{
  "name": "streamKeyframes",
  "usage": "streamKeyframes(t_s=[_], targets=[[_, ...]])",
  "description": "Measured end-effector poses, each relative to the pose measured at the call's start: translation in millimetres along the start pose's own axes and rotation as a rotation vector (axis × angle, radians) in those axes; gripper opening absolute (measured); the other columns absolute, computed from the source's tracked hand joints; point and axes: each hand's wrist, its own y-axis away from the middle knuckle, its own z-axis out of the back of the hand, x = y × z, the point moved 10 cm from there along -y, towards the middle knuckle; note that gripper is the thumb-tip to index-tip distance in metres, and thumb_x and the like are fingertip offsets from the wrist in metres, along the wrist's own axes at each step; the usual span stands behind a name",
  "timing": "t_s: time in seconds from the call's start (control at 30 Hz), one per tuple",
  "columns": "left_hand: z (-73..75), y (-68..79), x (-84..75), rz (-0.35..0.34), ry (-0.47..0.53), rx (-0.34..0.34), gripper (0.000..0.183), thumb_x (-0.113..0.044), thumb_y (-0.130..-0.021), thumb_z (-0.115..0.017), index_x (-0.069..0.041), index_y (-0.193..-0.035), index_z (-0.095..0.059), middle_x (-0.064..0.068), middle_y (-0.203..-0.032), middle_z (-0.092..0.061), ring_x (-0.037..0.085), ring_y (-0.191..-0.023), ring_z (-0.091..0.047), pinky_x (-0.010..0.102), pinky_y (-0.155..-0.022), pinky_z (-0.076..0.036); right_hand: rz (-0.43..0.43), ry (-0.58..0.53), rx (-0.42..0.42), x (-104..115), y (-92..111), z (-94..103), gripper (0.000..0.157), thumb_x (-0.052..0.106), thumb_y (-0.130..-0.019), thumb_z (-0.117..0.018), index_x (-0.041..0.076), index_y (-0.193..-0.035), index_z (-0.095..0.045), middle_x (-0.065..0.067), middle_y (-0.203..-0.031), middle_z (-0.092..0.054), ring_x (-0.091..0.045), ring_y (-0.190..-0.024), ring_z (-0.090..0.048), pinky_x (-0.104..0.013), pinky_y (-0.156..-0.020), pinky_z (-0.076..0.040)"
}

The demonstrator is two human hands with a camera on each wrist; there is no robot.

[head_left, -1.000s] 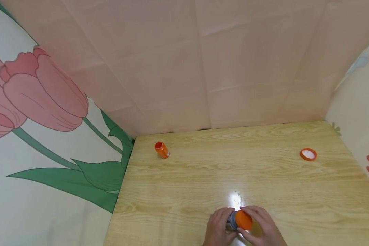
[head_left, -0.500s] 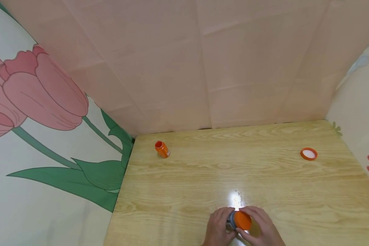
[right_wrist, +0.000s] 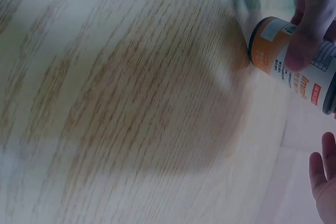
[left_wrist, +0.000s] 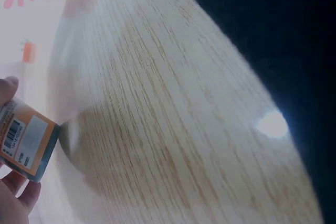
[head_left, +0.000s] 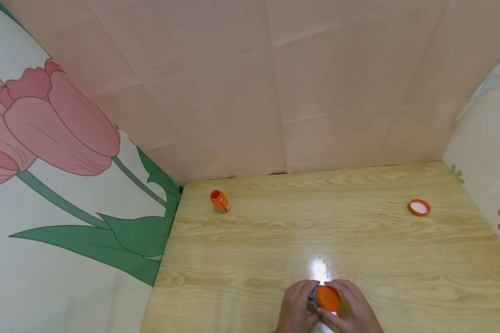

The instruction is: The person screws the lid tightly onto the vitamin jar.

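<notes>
Orange-capped bottle (head_left: 322,298) between both hands' fingers (head_left: 337,287)

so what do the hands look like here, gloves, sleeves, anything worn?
Both are bare: the left hand and right hand show no gloves, rings or watch straps. No sleeve shows where the wrists leave the head view. The wrist views catch only bare fingertips.

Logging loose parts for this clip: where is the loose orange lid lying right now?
In the head view, the loose orange lid lies white side up on the wooden table, far right, well away from both hands and the small orange bottle at far left.
</notes>
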Motion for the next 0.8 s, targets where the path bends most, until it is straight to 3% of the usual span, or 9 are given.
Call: streamKeyframes(t_s=[0.4,0.67,0.8], targets=[[2.6,-1.0,-1.1,-0.006,0.012,-0.016,0.071,-0.032,-0.067,-0.089,-0.02,-0.129,-0.057,-0.007,-0.117,-0.065,0.007,-0.108,-0.062,0.023,-0.088,-0.051,-0.057,0.001,-0.052,-2.7,1.2,2.3,0.067,0.027,-0.053,-0.096,0.007,-0.11,-0.067,0.002,-0.104,-0.064,0.007,-0.105,-0.049,0.0,-0.098,-0.03],[0.9,-0.9,0.5,0.002,0.011,-0.017,0.072,-0.033,-0.066,-0.089,-0.021,-0.129,-0.057,-0.008,-0.117,-0.065,0.006,-0.108,-0.062,0.022,-0.089,-0.05,-0.151,0.051,-0.02,-9.5,3.0,-1.6,0.069,0.03,-0.05,-0.097,0.007,-0.108,-0.066,0.007,-0.102,-0.063,0.006,-0.098,-0.052,0.001,-0.093,-0.031],[-0.4,0.4,1.4,0.004,0.02,-0.011,0.075,-0.032,-0.064,-0.091,-0.021,-0.129,-0.057,-0.008,-0.117,-0.064,0.006,-0.108,-0.062,0.022,-0.09,-0.05,-0.137,0.061,-0.005,-8.4,4.0,-0.6,0.072,0.026,-0.048,-0.097,0.004,-0.11,-0.066,0.004,-0.104,-0.065,0.006,-0.101,-0.052,0.001,-0.095,-0.03]])
